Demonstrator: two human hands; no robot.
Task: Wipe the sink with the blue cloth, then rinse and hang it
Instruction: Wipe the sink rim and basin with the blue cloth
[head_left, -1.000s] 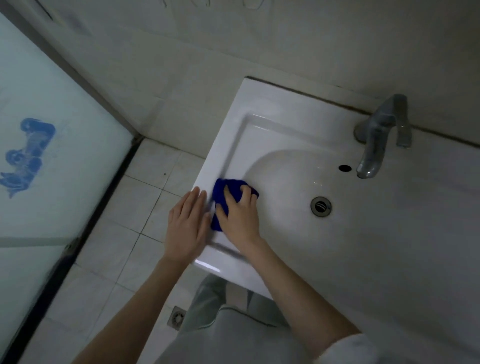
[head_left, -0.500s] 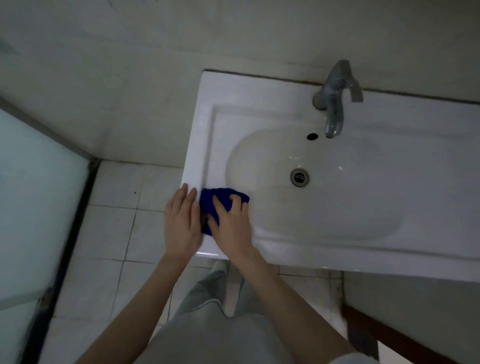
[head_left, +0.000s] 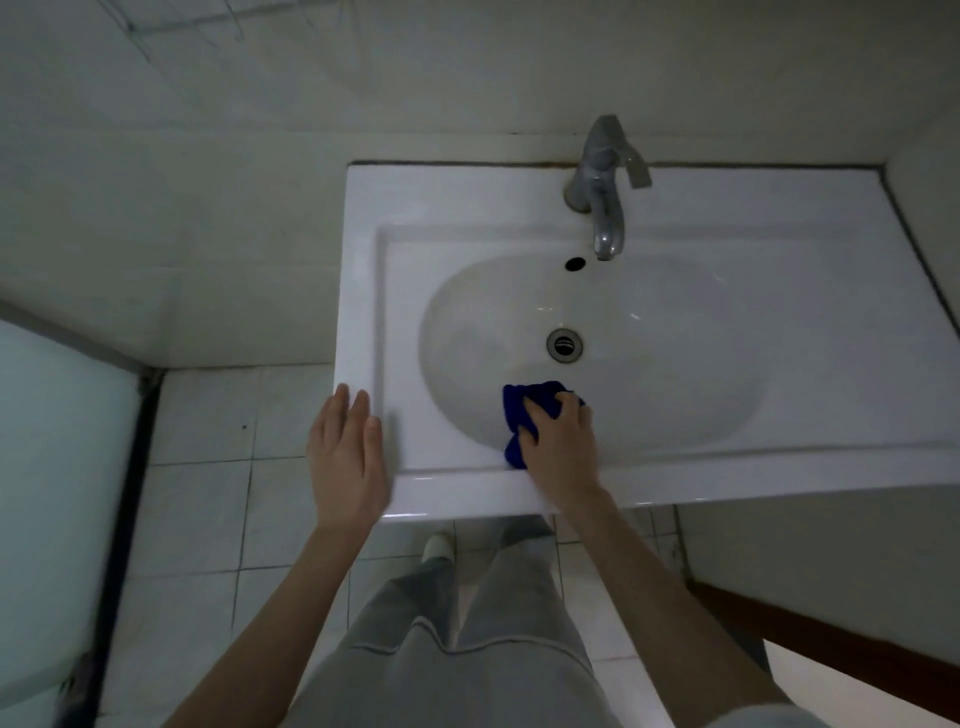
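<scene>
Your right hand (head_left: 558, 447) grips the bunched blue cloth (head_left: 519, 410) in the sink (head_left: 363, 291), its long side running from the front rim toward the drain (head_left: 564, 344). Your left hand (head_left: 345, 462) lies flat, fingers straight.

Dimly lit pale tiled walls (head_left: 208, 208) fill the top; white square floor tiles (head_left: 208, 519) and a frosted glass panel (head_left: 52, 467) lie lower left.

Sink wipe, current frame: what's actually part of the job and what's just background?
In the job: blue cloth, gripped by the right hand inside the basin; sink; faucet, for the rinse; left hand, flat at the sink's left rim.
Background: floor tiles; frosted glass panel; wall.
</scene>
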